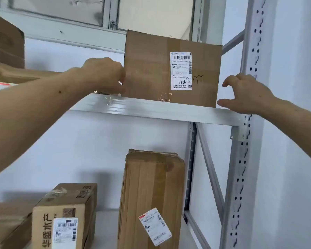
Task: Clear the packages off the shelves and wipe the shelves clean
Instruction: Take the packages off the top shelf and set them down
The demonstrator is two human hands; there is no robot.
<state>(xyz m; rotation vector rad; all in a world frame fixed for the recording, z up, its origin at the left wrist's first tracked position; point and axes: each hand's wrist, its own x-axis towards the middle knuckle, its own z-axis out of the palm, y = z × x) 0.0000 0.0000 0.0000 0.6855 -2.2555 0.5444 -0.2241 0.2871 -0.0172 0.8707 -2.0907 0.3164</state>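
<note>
Now left hand (104, 73) touches box (171, 69) side; right hand (248, 94) just beside.

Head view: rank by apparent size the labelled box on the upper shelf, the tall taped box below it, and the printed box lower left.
1. Tall taped brown cardboard box, cut off by the frame.
2. Square brown cardboard box with white label; close to 1, so unsure.
3. Small brown cardboard box with black printed characters.

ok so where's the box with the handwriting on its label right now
In the head view the labelled box stands on the upper shelf, right of centre, between the left hand at its left edge and the right hand just off its right edge.
</note>
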